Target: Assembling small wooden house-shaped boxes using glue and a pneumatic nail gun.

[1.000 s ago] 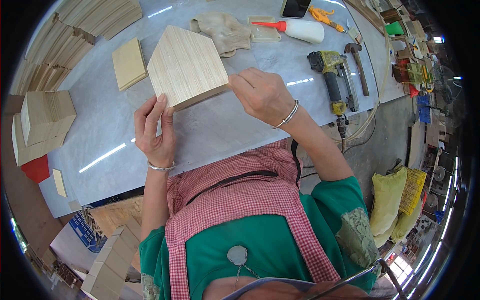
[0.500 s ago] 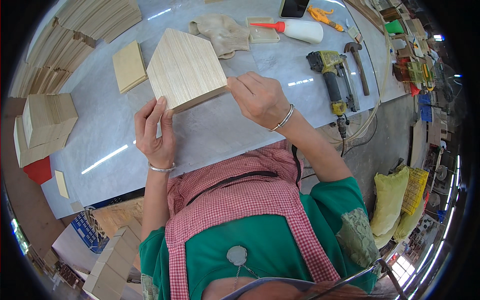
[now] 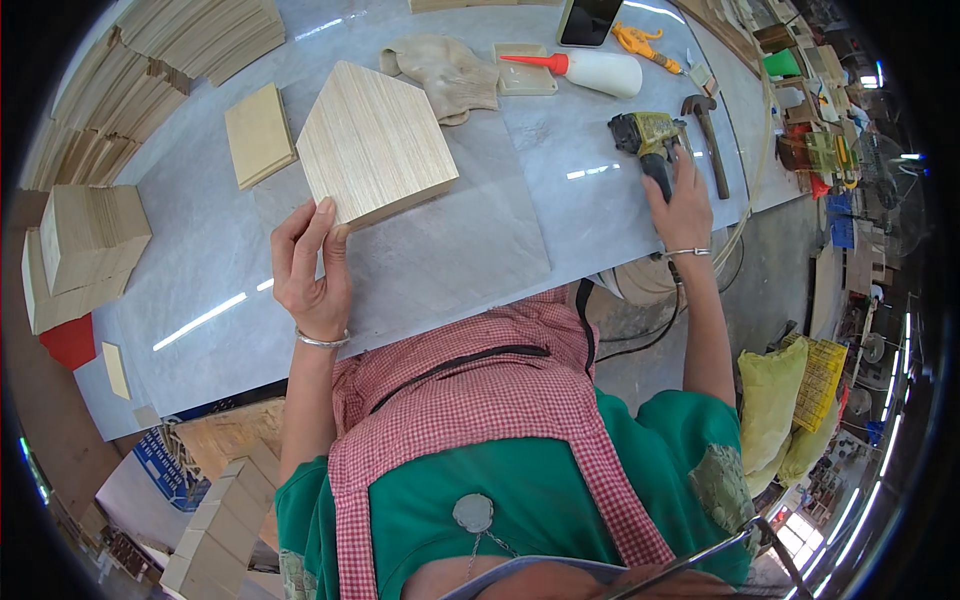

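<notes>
My left hand (image 3: 312,268) pinches the near left corner of a house-shaped wooden box (image 3: 375,145), thumb and fingers closed on its edge. The box's pale, striped-grain panel faces up, its point directed away from me. On the right of the table, my right hand (image 3: 683,205) is wrapped around the handle of a yellow-and-black nail gun (image 3: 645,132), hiding much of its body. A claw hammer (image 3: 710,140) lies just right of that hand. Two or so thin wood panels (image 3: 260,137) lie left of the box, and a crumpled cloth glove (image 3: 445,75) lies behind it.
Stacks of cut wood panels (image 3: 200,35) stand at the far left, with house-shaped pieces (image 3: 95,240) nearer. A white glue bottle with a red nozzle (image 3: 600,73) lies on a shallow tray (image 3: 525,82). Behind are a phone (image 3: 588,22) and orange pliers-like tool (image 3: 645,45). A hose hangs right.
My right hand has let go of the box's right corner and moved right onto the nail gun. The left hand keeps its hold, and the box has barely shifted.
</notes>
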The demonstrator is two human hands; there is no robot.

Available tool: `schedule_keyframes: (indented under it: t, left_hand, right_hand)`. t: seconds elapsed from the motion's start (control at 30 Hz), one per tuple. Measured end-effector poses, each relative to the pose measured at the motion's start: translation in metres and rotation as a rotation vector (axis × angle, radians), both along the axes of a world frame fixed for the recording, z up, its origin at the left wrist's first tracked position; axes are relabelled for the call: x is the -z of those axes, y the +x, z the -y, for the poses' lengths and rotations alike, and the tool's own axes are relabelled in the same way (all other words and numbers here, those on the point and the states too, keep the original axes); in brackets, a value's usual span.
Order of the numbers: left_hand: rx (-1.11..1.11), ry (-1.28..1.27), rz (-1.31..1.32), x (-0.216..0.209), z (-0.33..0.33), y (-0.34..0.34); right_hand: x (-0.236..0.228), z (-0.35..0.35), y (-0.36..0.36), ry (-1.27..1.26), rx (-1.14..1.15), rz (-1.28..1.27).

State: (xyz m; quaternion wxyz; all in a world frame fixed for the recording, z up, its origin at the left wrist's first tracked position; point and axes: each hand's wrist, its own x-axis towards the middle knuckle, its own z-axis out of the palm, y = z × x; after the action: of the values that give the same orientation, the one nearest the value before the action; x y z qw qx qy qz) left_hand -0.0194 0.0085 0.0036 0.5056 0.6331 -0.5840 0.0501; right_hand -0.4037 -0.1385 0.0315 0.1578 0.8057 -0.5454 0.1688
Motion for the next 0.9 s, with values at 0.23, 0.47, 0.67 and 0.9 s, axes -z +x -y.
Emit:
schedule_keyframes:
  t: [0.23,0.47,0.67,0.9]
  left_hand:
    - [0.004,0.006,-0.032,-0.001,-0.002,0.001]
    - [0.025,-0.029,-0.075,0.000,-0.001,0.000]
    - [0.020,-0.013,-0.072,0.002,-0.001,0.002]
    - [0.027,-0.011,-0.088,-0.002,-0.001,0.001]
  right_hand:
    - [0.014,0.011,-0.001,0.448,0.316,0.035]
    - [-0.088,0.011,0.008,0.950,0.305,0.509]
    - [-0.159,-0.042,0.104,1.198,0.103,0.776]
    - [-0.167,-0.051,0.148,1.424,-0.028,0.663]
